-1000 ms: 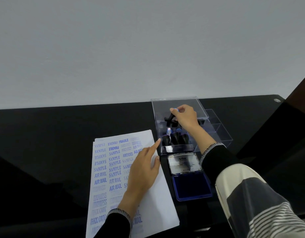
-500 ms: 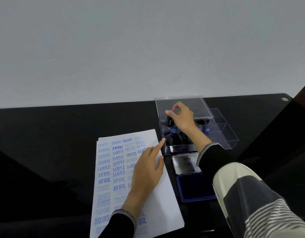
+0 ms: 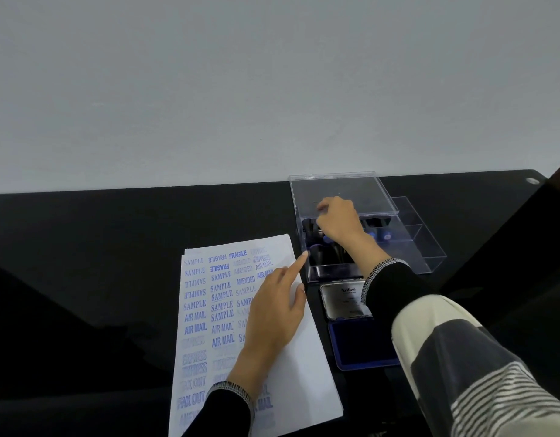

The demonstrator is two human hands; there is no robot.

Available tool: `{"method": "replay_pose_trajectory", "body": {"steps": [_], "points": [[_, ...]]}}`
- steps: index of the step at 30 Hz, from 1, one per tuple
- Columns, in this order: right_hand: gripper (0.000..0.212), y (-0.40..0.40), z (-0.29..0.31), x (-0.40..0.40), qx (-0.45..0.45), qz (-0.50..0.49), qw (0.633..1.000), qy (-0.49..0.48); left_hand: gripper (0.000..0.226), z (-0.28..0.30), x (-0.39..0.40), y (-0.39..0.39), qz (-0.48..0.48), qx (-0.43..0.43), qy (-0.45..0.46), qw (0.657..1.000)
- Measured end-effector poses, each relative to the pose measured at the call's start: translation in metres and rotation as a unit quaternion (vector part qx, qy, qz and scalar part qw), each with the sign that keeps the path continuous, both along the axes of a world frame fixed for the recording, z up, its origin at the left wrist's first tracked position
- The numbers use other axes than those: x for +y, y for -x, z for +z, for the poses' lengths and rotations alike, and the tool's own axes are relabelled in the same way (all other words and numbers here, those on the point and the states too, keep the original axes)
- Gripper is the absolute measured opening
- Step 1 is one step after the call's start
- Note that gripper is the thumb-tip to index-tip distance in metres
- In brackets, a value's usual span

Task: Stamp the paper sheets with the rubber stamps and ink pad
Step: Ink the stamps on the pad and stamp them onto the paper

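A stack of white paper sheets [image 3: 209, 298], covered with blue stamped words, lies on the black table [image 3: 83, 263]. My left hand [image 3: 272, 313] rests flat on it, index finger stretched toward the clear stamp box [image 3: 424, 247]. My right hand [image 3: 338, 222] reaches into that box, fingers curled down on a black rubber stamp [image 3: 307, 226] that is mostly hidden. More dark stamps [image 3: 323, 257] stand in the box's front row. The open blue ink pad [image 3: 360, 345] sits in front of the box, with its silver lid [image 3: 341, 299] folded back.
The box's clear lid [image 3: 341, 187] is raised behind my right hand. A white wall runs along the table's back edge. A dark surface rises at the far right [image 3: 556, 200]. My striped right sleeve [image 3: 461, 373] covers part of the ink pad.
My right hand has lowered the black stamp from above the box down in among the other stamps. My left hand has stayed on the paper.
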State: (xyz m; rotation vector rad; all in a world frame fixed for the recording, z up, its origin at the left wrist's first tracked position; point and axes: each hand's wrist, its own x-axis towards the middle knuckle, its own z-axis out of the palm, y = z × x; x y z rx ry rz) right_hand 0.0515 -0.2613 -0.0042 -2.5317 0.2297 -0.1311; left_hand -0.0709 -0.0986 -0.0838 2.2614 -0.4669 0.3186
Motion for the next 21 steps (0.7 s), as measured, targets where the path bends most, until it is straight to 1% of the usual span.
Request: {"method": "replay_pose_trajectory", "body": {"steps": [2, 3, 5, 6, 8, 12, 14, 16, 18, 21], "points": [[0.026, -0.001, 0.001, -0.002, -0.015, -0.042, 0.999, 0.03, 0.063, -0.001, 0.0, 0.0, -0.001, -0.007, 0.0, 1.0], [0.025, -0.001, 0.001, -0.002, 0.0, -0.049, 0.997, 0.054, 0.063, -0.001, 0.0, -0.001, 0.0, -0.01, 0.0, 1.0], [0.032, -0.003, -0.001, -0.002, 0.056, -0.054, 0.994, 0.08, 0.063, -0.002, 0.0, -0.001, 0.004, -0.014, -0.001, 1.0], [0.036, -0.004, -0.001, -0.001, 0.08, -0.06, 0.992, 0.082, 0.063, -0.003, 0.0, -0.001, 0.004, -0.014, -0.001, 1.0], [0.037, -0.006, 0.0, 0.001, 0.1, -0.075, 0.989, 0.084, 0.062, -0.003, 0.0, -0.001, 0.001, -0.015, 0.0, 1.0], [0.036, -0.007, 0.001, 0.005, 0.09, -0.093, 0.988, 0.079, 0.061, -0.001, 0.0, 0.0, 0.005, -0.018, -0.005, 1.0], [0.038, -0.006, 0.001, 0.004, 0.06, -0.109, 0.992, 0.02, 0.062, 0.001, 0.0, 0.001, 0.006, -0.011, -0.01, 1.0], [0.031, 0.0, 0.005, 0.003, -0.003, -0.131, 0.987, -0.093, 0.06, 0.001, 0.001, 0.001, 0.003, 0.0, -0.016, 1.0], [0.02, 0.011, 0.012, 0.002, -0.071, -0.143, 0.967, -0.198, 0.056, 0.005, -0.001, 0.002, 0.003, 0.005, -0.023, 1.0], [0.009, 0.034, 0.022, 0.0, -0.135, -0.152, 0.928, -0.311, 0.049, 0.009, -0.004, 0.005, 0.026, -0.033, -0.055, 0.998]]}}
